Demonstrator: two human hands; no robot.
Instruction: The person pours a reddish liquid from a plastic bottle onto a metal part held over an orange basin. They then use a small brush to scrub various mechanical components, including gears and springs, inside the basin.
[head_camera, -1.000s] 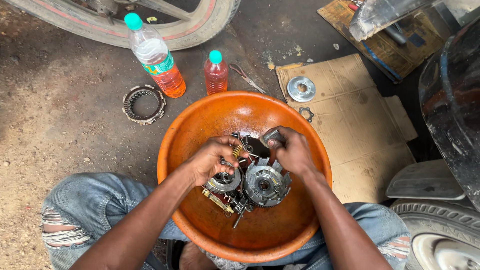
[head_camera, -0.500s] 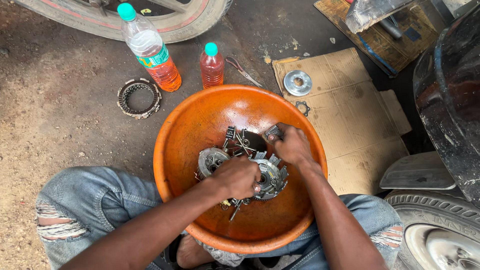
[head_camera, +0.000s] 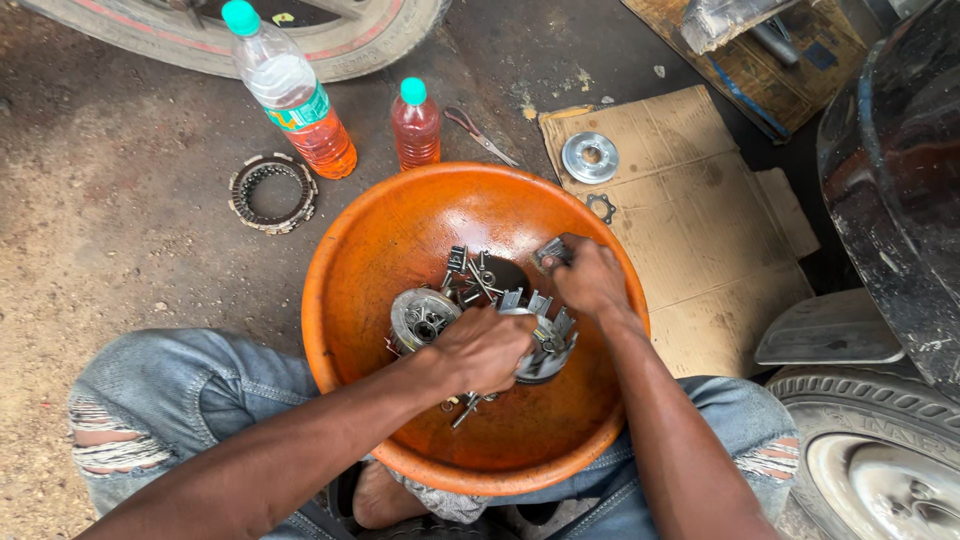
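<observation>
Both hands work inside the orange bowl (head_camera: 370, 260): left hand (head_camera: 487, 347) clamped over a toothed metal hub (head_camera: 548, 340), hiding most of it; right hand (head_camera: 590, 280) pinches a small part (head_camera: 550, 252), hard to identify.

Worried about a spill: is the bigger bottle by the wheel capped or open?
Capped. The bigger bottle wears its teal cap, with orange liquid filling only its lower part.

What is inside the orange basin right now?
The orange basin holds a round metal hub, a notched metal drum under the left hand, and loose bolts. The right hand pinches a small part; hands hide whatever lies beneath.
</observation>
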